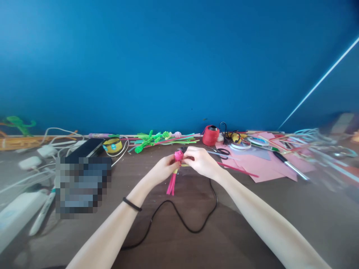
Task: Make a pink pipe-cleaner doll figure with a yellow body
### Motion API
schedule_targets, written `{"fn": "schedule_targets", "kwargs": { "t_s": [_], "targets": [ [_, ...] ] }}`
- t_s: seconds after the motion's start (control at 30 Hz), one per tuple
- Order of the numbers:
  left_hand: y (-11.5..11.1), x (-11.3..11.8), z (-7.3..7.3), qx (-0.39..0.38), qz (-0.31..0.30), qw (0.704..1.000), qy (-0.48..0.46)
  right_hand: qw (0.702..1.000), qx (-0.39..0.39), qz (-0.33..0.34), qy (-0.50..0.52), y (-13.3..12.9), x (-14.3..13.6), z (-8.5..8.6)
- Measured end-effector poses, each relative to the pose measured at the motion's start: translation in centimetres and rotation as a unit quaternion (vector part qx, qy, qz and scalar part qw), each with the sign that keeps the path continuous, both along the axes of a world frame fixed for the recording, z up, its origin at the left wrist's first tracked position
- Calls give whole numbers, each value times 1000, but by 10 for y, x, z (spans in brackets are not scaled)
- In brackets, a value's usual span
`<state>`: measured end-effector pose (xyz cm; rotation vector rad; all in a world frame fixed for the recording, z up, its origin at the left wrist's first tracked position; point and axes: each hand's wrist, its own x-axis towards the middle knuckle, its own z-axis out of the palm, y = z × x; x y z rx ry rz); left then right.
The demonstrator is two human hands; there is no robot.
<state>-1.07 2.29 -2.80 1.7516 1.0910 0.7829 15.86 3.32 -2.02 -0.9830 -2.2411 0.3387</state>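
The left hand [162, 170] holds a small pink flower [178, 155] of pipe cleaner just above the counter [252, 209], its fingers closed on the stem, and pink strands hang below. The right hand [200, 160] touches the flower head, its fingers closed around a dark tool with a black cable [182, 220]; red thread spool [210, 135] and scissors [221, 152] lie behind

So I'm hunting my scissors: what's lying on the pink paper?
On the pink paper: black-handled scissors, tape rolls, a pen. Anything beneath the sheets is hidden.
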Motion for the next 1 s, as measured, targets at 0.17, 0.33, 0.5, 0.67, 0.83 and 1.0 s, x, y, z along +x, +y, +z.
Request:
{"fn": "schedule_targets", "kwargs": {
  "t_s": [0.17, 0.33, 0.5, 0.67, 0.83, 1.0],
  "targets": [
    [0, 5, -8, 52, 61, 997, 21, 998, 33, -48, -15, -6, -8, -1],
    [0, 4, -8, 36, 90, 995, -27, 994, 67, -81, 23, -13, -16, -4],
    [1, 7, -7, 9, 142, 984, -104, 985, 93, -107, 100, -20, -24, -12],
    [2, 7, -6, -69, 153, 963, -210, 980, 107, -56, 157, -21, -28, -18],
    [1, 4, -2, -103, 138, 948, -267, 972, 113, -12, 205, -16, -26, -22],
    [0, 4, 2, -128, 131, 939, -293, 968, 112, -4, 223, -15, -25, -25]
  ]
}}
